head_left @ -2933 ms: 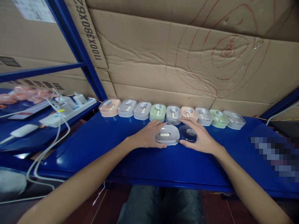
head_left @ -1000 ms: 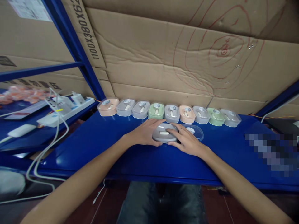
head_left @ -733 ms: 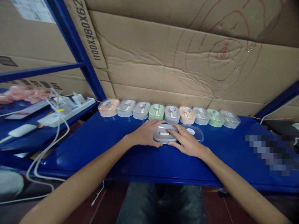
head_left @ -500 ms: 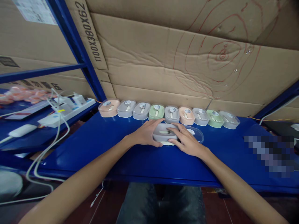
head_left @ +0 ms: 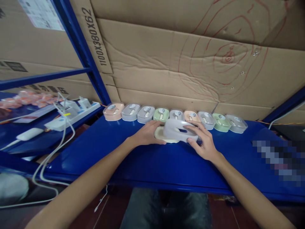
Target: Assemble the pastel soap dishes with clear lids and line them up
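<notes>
A pale grey plastic box shell (head_left: 176,131) with an oval slot in its top is tilted above the blue table (head_left: 143,165). My right hand (head_left: 204,142) grips its right side, fingers on top and thumb at the near edge. Under and left of the shell lies a cream oval base (head_left: 159,133). My left hand (head_left: 147,133) curls round the left end of this base, thumb along the near side. Behind stands a row of several similar boxes with clear lids and round stickers, among them a peach box (head_left: 111,113) and a green box (head_left: 222,121).
A cardboard wall (head_left: 147,47) with red drawn rings rises behind the row. At left, a white power strip (head_left: 71,118) with cables (head_left: 51,159) lies beside orange wrapped items (head_left: 35,99). A blue shelf post (head_left: 78,47) stands there. A pixelated patch (head_left: 278,159) covers the right side.
My right hand has lifted the grey shell off the cream base and tilted it to the right. My left hand stays at the base. The clear lid at the right is now mostly hidden.
</notes>
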### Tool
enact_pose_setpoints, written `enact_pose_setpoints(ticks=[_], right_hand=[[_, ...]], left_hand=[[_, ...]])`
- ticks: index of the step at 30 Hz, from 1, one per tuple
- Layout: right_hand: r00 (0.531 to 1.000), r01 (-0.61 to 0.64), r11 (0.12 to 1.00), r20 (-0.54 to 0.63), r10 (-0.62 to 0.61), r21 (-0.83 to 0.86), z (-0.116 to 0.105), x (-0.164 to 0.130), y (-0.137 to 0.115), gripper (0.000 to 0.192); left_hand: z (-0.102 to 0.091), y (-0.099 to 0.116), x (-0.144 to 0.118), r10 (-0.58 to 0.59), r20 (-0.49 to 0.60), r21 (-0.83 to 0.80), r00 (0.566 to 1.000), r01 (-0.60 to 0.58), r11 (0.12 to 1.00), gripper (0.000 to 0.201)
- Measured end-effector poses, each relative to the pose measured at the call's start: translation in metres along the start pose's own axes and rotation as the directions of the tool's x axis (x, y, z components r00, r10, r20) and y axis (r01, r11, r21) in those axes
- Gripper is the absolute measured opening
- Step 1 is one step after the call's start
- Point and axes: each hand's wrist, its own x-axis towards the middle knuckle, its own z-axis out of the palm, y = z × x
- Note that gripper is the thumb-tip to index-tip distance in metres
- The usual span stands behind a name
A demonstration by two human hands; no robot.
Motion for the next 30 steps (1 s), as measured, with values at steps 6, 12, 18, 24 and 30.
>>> enact_pose_setpoints(ticks=[6, 12, 18, 24, 30], right_hand=[[0.951, 0.289, 0.95, 0.08, -0.3, 0.118, 0.014, -0.007, -0.016, 0.06], [0.897, 0.207, 0.973, 0.378, -0.229, 0.099, 0.025, -0.013, -0.024, 0.076], [0.872, 0.142, 0.989, 0.468, -0.145, 0.043, 0.024, -0.011, -0.025, 0.098], [0.953, 0.041, 0.995, 0.297, -0.068, 0.096, 0.023, -0.01, -0.022, 0.054], [0.997, -0.025, 0.981, 0.073, 0.039, -0.194, 0.025, -0.007, -0.001, 0.038]], left_hand=[[-0.007, -0.01, 0.002, 0.098, 0.065, 0.026, 0.993, -0.1, 0.995, 0.065], [-0.016, -0.006, 0.001, 0.066, 0.08, 0.003, 0.995, -0.066, 0.998, 0.058], [-0.014, -0.007, 0.003, 0.068, 0.065, 0.013, 0.996, -0.069, 0.998, 0.049], [-0.014, -0.006, 0.002, 0.04, 0.068, 0.047, 0.997, -0.044, 0.998, 0.044], [-0.011, -0.008, 0.003, 0.035, 0.062, 0.072, 0.997, -0.04, 0.997, 0.042]])
